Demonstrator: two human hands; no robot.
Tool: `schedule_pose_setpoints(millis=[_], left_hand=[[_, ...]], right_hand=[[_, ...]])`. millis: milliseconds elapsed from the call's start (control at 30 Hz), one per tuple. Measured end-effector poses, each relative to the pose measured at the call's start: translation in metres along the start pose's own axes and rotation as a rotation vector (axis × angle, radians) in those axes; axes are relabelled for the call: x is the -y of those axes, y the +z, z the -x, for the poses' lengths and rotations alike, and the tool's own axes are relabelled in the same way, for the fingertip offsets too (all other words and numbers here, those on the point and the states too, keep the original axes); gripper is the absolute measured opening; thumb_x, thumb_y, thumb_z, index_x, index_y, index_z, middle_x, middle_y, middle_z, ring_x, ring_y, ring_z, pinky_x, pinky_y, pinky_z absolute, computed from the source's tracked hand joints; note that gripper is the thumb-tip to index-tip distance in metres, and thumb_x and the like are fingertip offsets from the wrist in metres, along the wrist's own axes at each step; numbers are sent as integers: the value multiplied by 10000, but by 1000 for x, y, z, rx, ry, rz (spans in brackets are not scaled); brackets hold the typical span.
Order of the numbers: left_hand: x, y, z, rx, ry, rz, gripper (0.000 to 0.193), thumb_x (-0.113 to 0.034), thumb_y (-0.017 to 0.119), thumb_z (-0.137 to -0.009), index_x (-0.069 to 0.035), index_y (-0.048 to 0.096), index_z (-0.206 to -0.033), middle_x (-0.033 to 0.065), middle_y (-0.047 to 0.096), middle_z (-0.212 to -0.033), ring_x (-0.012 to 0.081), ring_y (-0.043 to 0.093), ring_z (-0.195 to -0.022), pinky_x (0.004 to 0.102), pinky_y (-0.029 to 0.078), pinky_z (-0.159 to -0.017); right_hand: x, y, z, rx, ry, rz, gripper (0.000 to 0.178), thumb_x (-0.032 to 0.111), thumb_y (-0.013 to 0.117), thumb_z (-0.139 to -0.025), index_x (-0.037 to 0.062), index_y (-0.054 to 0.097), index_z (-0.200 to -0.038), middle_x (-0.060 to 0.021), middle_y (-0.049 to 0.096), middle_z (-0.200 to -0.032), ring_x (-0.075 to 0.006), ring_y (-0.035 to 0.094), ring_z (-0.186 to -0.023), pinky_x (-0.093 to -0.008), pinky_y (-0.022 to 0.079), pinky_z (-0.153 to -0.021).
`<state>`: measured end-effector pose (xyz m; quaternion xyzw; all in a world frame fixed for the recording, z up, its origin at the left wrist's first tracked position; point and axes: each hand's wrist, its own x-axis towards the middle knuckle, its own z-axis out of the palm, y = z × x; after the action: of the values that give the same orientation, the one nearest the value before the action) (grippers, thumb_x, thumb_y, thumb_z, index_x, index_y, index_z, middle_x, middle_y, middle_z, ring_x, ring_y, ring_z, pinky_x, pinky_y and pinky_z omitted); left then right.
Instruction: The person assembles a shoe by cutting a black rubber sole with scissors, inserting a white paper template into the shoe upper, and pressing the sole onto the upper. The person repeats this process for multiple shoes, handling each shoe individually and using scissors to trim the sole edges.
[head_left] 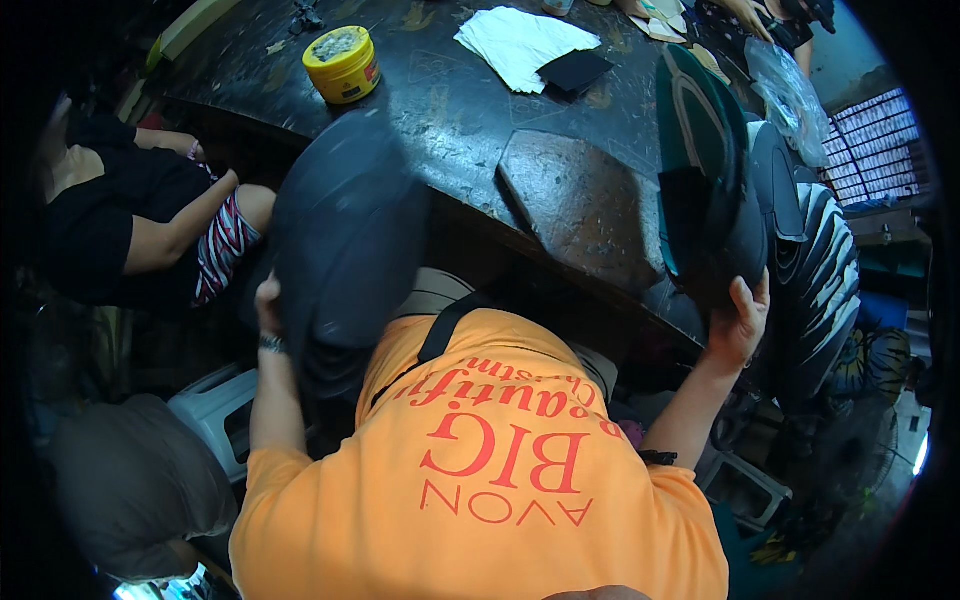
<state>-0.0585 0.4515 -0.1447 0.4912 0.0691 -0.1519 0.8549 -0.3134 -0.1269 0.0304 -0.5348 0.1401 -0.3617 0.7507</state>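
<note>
Orange shirt [510, 470] foremost, you've got your hands well apart, left hand [268, 308] gripping a blurred dark bundle [345, 220] and right hand [738, 325] clasping a green-and-black bundle [708, 170], both by the near side of the table [430, 110], so picking up looks done, while how much is left doesn't show.

On the dark worktable [450, 118] before me, a round yellow tub [342, 72] stands upright; farther right lie white sheets [515, 45], a black piece [577, 71] overlapping their corner. A clear plastic bag [788, 95] is located near the barred window [882, 145]. Left of the table: a person in a black top [105, 215], a pale stool [212, 408].
</note>
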Motion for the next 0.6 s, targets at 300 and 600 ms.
schedule_pose_setpoints(millis=[300,600], left_hand=[[78,-184,115,-693,-195,-84,542,-247,538,-915,-7,545,-1401,102,663,-1248,214,639,-1136,367,510,-1002],[94,-184,116,-645,-221,-141,495,-250,511,-958,-18,564,-1391,96,675,-1230,217,646,-1111,362,508,-992]], right_hand=[[-28,43,-21,47,7,129,390,-49,784,-819,-9,702,-1198,-74,749,-1084,-159,716,-948,-290,555,-898],[-29,73,-26,92,-150,389,312,-34,796,-830,2,744,-1136,-49,742,-1042,-128,696,-909,-262,546,-850]])
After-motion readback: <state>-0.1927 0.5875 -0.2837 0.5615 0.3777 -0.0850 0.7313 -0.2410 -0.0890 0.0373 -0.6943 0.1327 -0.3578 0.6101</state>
